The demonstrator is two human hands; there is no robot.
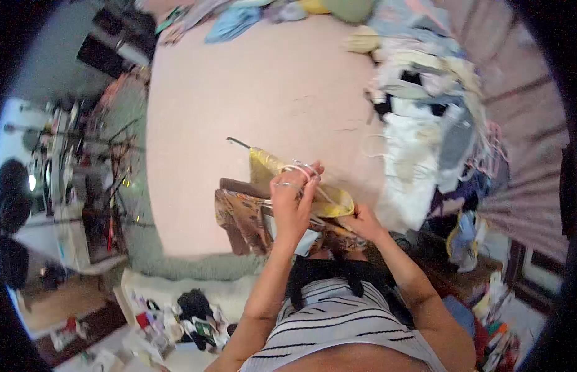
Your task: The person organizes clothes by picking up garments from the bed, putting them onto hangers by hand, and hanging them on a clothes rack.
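My left hand (291, 197) is closed around a pale clothes hanger (299, 168), whose hook end shows above the fingers. Below it hangs a yellow and brown patterned garment (242, 217), with a plain brown part along its left side. Its yellow edge (335, 203) stretches toward my right hand (361, 223), which pinches the fabric there. A dark hook (237, 142) sticks out past the garment's upper left corner. The lower part of the garment is partly hidden by my left forearm.
A bed with a pale pink sheet (257, 80) lies ahead. Folded clothes (418, 142) are piled along its right side, with pink hangers (492, 149) beside them. More clothes (235, 23) line the far edge. A cluttered box (195, 316) stands at lower left.
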